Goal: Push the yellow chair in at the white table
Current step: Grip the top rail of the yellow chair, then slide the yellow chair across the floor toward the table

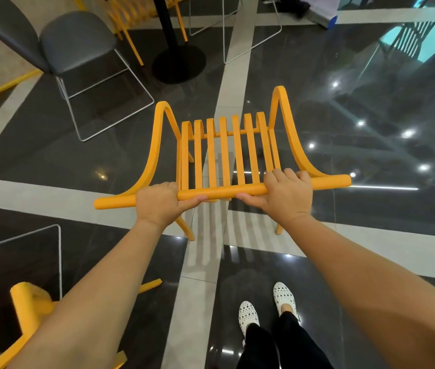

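Observation:
The yellow chair [224, 155] stands on the dark tiled floor right in front of me, seen from above and behind, with slatted seat and curved armrests. My left hand [159, 203] is closed around the chair's round top rail, left of its middle. On the right part of the same rail my right hand [287, 194] grips it too. No white table top shows in view; only a black pedestal base [179, 63] stands ahead at the upper middle.
A grey chair [75, 43] on a white wire frame stands ahead to the left. Another yellow chair [128, 17] sits behind the pedestal. Part of a third yellow chair [27, 304] is at my lower left. My white shoes [264, 307] are below.

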